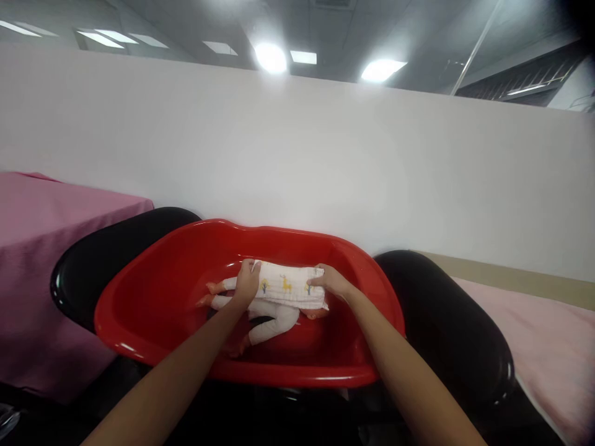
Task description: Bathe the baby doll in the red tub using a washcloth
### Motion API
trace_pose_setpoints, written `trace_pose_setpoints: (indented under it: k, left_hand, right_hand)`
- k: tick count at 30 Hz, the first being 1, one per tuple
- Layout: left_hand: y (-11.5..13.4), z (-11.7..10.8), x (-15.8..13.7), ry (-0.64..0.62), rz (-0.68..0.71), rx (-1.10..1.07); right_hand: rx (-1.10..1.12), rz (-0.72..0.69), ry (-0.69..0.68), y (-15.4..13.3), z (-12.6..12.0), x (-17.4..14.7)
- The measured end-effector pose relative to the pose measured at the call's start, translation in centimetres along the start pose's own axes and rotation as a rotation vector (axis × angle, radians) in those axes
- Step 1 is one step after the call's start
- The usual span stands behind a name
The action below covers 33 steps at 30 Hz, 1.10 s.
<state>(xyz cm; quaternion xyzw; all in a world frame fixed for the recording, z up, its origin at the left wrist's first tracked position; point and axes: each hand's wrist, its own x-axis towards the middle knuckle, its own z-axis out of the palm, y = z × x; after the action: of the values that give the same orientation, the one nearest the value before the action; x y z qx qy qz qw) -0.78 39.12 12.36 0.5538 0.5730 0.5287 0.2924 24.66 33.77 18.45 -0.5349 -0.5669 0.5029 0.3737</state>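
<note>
A baby doll [274, 323] in white clothes lies inside a red baby bathtub [139, 291], its feet toward the left and its head toward the right. Over its upper body and most of its head is a folded white cloth [287, 282] printed with a yellow giraffe and trees. My left hand [247, 282] pinches the cloth's left end. At the opposite end, my right hand [328, 280] grips the upper right corner between thumb and fingers. The doll's face is hidden under the cloth. Whether the cloth rests on the doll or is held just above it, I cannot tell.
Black glossy side surfaces flank the tub, one on the left [111, 254] and one on the right [446, 322]. A pink-covered table [60, 217] stands at far left, and a pale pink sheet [548, 347] lies at right. Behind the tub rises a white partition [297, 148].
</note>
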Motion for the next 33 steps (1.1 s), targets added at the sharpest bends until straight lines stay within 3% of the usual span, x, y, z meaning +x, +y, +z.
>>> trace_pose_setpoints:
  k: [4,11,14,18,24,33]
  left_hand:
    - [-0.5,0.5,0.3,-0.064,0.012,-0.006]
    - [-2.2,1.0,0.9,-0.158,-0.146,0.165]
    - [-2.9,1.1,1.1,-0.17,-0.145,0.193]
    - [-3.6,1.2,1.1,-0.192,-0.18,0.263]
    - [-3.9,1.3,0.8,-0.206,-0.205,0.253]
    - [-3.5,0.8,0.5,-0.296,-0.238,0.477]
  right_hand:
    - [-0.068,0.082,-0.164,0.6,-0.4,0.3]
    - [-0.496,-0.084,0.093,2.3,-1.2,1.9]
    - [-0.538,-0.15,0.149,2.4,-1.3,2.1]
    - [-0.521,-0.131,0.193,2.7,-1.4,2.3]
    - [-0.708,-0.265,0.223,3.2,-1.4,2.4]
    - [-0.959,-0.059,0.041,2.7,-1.1,1.7]
